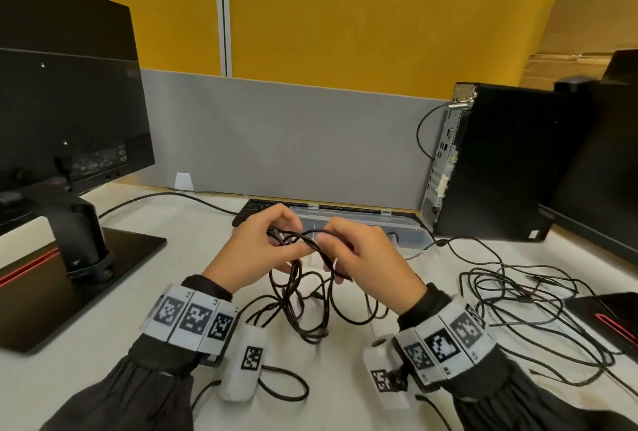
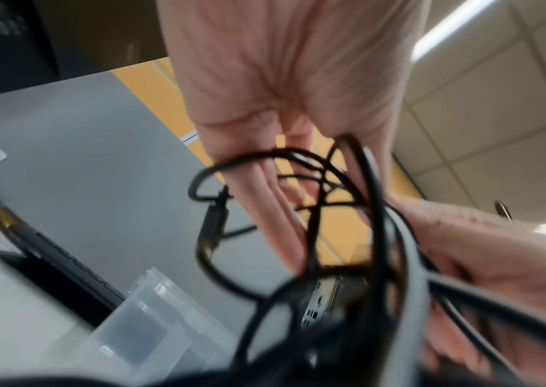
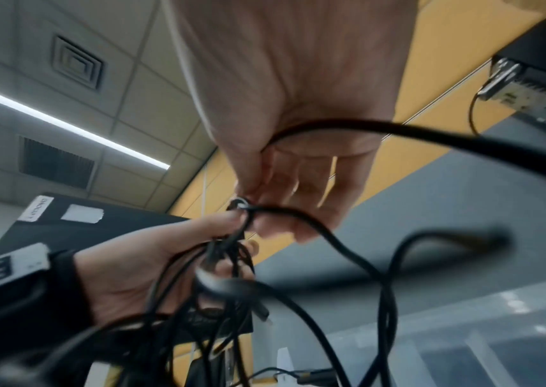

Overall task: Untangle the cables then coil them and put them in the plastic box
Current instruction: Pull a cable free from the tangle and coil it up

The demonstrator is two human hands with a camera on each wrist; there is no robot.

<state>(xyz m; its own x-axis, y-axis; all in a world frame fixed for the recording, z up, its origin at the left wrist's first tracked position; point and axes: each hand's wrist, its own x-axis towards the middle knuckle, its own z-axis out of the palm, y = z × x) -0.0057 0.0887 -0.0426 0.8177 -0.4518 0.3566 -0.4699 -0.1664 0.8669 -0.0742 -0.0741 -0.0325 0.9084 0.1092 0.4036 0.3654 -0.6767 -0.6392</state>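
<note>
Pinching a knot of thin black cables (image 1: 300,278) at frame centre, left hand (image 1: 255,251) and right hand (image 1: 366,258) lift it. Loose loops trail onto the white surface (image 1: 172,292) lower right.

Yellow partition (image 1: 379,23) above grey panel (image 1: 283,134), white desk (image 1: 172,292).

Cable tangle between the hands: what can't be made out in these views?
- Head view: the cables cross too thickly to count; the hands cover the knot.
- Left wrist view: motion blur smears the strands and the plastic box.
- Right wrist view: the right hand's fingertips hide the pinched end.
</note>
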